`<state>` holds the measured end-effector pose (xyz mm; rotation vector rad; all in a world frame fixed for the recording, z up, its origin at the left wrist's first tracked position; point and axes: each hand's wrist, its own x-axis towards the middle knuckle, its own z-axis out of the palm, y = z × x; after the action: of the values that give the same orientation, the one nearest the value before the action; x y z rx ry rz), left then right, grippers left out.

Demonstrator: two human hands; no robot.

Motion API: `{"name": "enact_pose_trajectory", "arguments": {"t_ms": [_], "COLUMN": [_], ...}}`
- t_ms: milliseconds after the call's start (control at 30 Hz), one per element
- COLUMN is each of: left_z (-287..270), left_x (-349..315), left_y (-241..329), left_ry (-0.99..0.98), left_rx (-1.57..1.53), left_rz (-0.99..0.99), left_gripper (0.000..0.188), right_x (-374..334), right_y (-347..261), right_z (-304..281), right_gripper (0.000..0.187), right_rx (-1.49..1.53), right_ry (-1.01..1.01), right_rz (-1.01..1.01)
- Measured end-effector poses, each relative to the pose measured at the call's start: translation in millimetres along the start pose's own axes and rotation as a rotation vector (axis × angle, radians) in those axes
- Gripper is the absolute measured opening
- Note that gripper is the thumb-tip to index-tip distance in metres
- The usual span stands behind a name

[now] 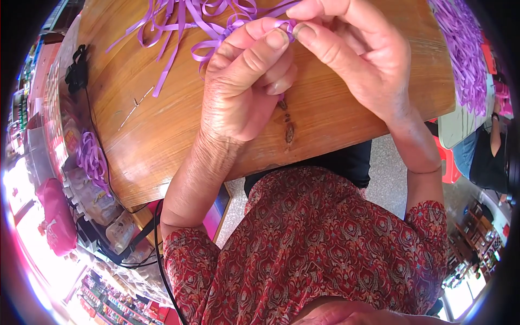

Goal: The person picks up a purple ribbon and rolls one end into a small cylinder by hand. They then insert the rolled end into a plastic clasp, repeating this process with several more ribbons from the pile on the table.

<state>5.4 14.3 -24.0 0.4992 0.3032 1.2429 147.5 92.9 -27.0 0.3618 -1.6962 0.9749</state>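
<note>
Above the wooden table [179, 146], my left hand [246, 81] pinches a narrow purple ribbon [288, 27] between thumb and forefinger, its other fingers curled. The thumb and forefinger of my right hand [363, 59] close on the same ribbon just to the right, so the fingertips nearly meet. A small loop of it shows between the thumbs; how it is knotted is too small to tell. Beyond my left hand lies a loose tangle of purple ribbons [187, 24] with several bows and trailing ends. A thin metal hook-like tool [135, 108] rests on the table at the left.
A thick bundle of purple ribbons [460, 59] hangs at the table's right edge. On the left are a black plug with a cord [78, 70], more purple ribbon [92, 160] and a pink pouch [57, 216]. Another person [485, 157] is at the far right.
</note>
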Motion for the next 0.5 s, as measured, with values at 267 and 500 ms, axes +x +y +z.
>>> {"name": "enact_pose_trajectory", "arguments": {"t_ms": [267, 500], "left_z": [2.9, 1.2], "left_x": [-3.9, -2.4], "left_y": [1.9, 3.1], "left_ry": [0.068, 0.030], "left_rx": [-0.020, 0.073], "left_rz": [-0.026, -0.015], "left_gripper": [0.013, 0.013], "right_x": [39.1, 43.4], "right_y": [-73.2, -73.7], "right_z": [17.2, 10.7], "right_gripper": [0.017, 0.019], "right_rx": [-0.659, -0.761], "right_ry": [-0.010, -0.075], "right_rz": [0.566, 0.554]}}
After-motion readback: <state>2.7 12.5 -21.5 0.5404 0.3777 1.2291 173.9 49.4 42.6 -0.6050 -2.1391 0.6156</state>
